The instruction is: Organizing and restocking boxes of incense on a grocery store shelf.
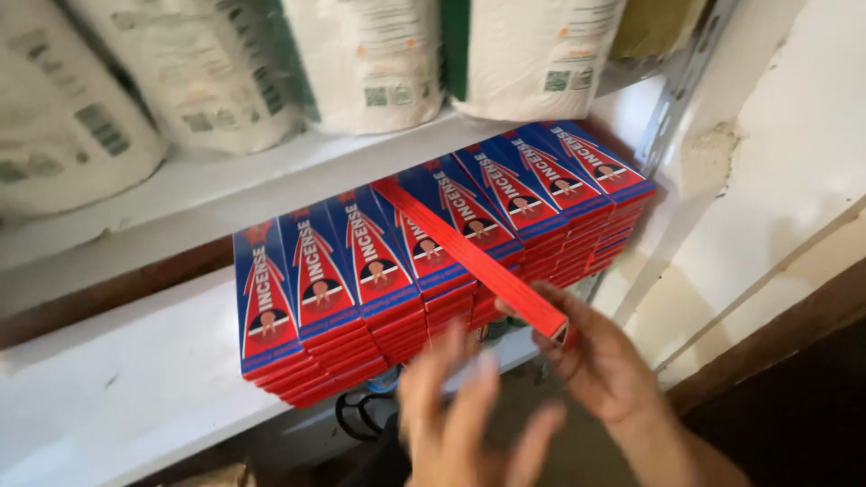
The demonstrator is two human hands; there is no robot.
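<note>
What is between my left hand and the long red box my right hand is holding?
Nothing visible. The left hand, blurred, is open just below the long red box, with only open air between them. The right hand holds the box's near end, which lies tilted across the stacked blue boxes.

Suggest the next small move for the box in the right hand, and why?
Probably ease the long red box further in and lay it flat on the stacks of blue boxes. The right hand pinches only its near end, it lies tilted across the tops, and the left hand is blurred below, apart from it.
</note>
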